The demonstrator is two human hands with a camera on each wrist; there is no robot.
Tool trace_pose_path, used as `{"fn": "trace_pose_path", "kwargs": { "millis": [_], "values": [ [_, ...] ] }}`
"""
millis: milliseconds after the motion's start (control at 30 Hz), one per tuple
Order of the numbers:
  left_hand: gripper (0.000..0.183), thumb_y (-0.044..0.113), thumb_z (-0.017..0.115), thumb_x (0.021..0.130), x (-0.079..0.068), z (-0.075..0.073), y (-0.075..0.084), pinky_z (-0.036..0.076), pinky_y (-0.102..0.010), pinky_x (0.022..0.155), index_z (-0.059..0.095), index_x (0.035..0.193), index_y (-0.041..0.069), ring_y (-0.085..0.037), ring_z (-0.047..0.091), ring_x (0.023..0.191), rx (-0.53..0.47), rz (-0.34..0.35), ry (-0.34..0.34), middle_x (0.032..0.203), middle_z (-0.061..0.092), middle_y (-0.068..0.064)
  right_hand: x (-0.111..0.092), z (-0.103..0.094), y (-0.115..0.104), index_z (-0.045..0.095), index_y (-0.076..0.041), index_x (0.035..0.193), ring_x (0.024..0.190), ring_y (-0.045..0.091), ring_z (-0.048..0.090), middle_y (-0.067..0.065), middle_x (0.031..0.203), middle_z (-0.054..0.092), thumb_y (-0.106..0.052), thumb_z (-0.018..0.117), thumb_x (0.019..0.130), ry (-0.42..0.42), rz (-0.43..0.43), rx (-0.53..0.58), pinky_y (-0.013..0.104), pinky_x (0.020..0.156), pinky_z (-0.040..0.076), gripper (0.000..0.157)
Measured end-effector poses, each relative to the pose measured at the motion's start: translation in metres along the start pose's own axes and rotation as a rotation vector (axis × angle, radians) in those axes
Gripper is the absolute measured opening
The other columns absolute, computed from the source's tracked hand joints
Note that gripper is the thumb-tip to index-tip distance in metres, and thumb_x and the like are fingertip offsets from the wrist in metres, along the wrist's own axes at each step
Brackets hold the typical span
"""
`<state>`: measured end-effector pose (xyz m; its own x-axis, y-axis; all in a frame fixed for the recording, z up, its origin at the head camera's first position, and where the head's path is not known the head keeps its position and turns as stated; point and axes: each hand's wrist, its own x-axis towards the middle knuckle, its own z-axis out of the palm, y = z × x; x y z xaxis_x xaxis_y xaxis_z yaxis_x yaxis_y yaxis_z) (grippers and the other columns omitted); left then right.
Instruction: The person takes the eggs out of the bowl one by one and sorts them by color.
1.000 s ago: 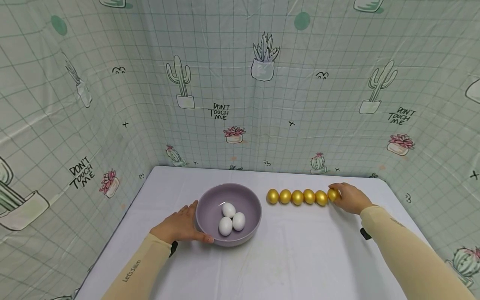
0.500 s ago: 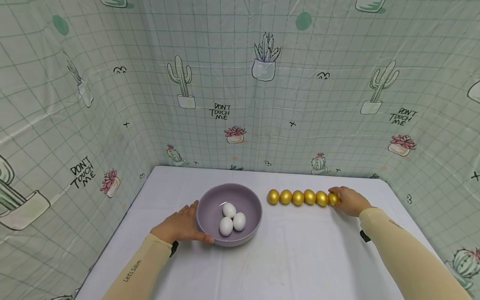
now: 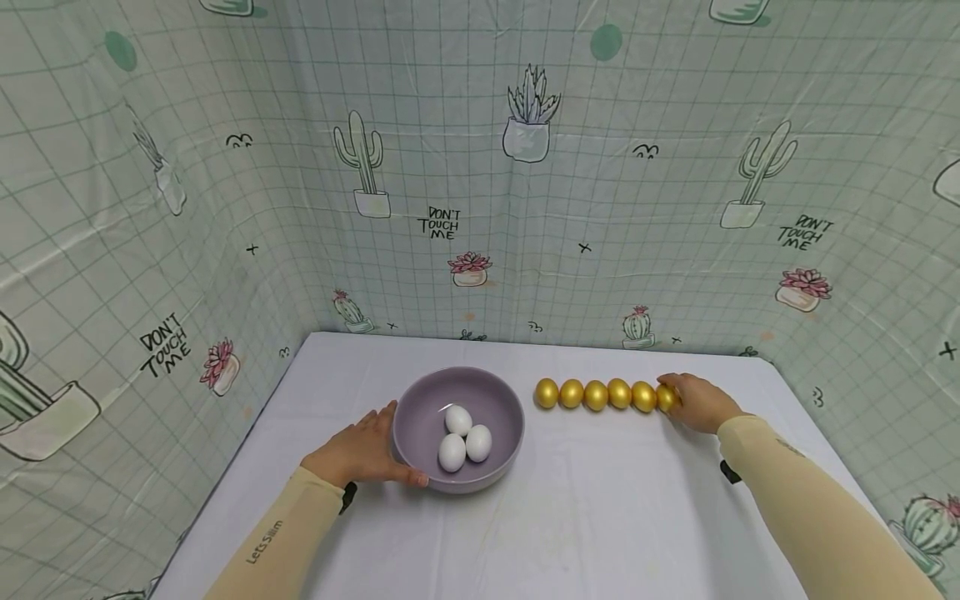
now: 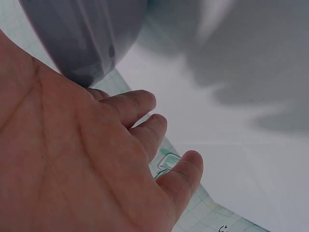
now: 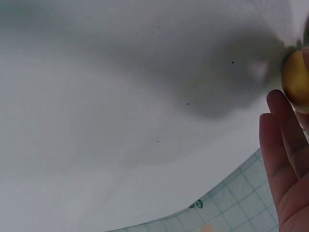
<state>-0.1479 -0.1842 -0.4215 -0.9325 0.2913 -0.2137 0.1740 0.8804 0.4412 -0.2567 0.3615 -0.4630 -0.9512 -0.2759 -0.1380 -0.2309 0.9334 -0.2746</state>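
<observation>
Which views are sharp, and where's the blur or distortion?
Head view: sharp, even light, wide-angle bending of the backdrop edges. Left wrist view: the bowl is a blurred grey mass above the left hand. Right wrist view: the gold egg is soft beside the right hand.

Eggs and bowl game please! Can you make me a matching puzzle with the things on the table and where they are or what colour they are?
Things:
1. white eggs
2. gold eggs
3. bowl
4. left hand

Clues:
A. purple
B. in a row on the table
C. resting on the bowl's side
D. inside the bowl

Pairs: 1-D, 2-B, 3-A, 4-C
</observation>
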Motion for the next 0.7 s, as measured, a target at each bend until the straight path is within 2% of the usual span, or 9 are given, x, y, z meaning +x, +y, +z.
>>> {"fn": "trace_pose_path", "kwargs": {
  "millis": [433, 700],
  "values": [
    [0.137, 0.068, 0.085, 0.06, 0.001, 0.001, 0.0, 0.033, -0.062, 0.106, 0.022, 0.152, -0.012, -0.048, 0.03, 0.14, 0.01, 0.0, -0.004, 0.154, 0.031, -0.03, -0.004, -0.003, 0.002, 0.048, 0.006, 0.14, 0.12, 0.055, 0.049, 0.037, 0.13, 0.051, -0.007, 0.073, 0.083, 0.028, 0.007, -0.006, 0.067, 0.097, 0.039, 0.064],
    [0.137, 0.069, 0.085, 0.06, 0.001, 0.0, 0.0, 0.034, -0.062, 0.105, 0.022, 0.152, -0.012, -0.049, 0.031, 0.14, 0.014, 0.012, -0.003, 0.153, 0.032, -0.03, -0.002, -0.014, -0.002, 0.045, 0.004, 0.143, 0.102, 0.043, 0.061, 0.038, 0.134, 0.045, -0.008, 0.078, 0.08, 0.025, 0.002, 0.003, 0.061, 0.087, 0.049, 0.073]
  ]
}}
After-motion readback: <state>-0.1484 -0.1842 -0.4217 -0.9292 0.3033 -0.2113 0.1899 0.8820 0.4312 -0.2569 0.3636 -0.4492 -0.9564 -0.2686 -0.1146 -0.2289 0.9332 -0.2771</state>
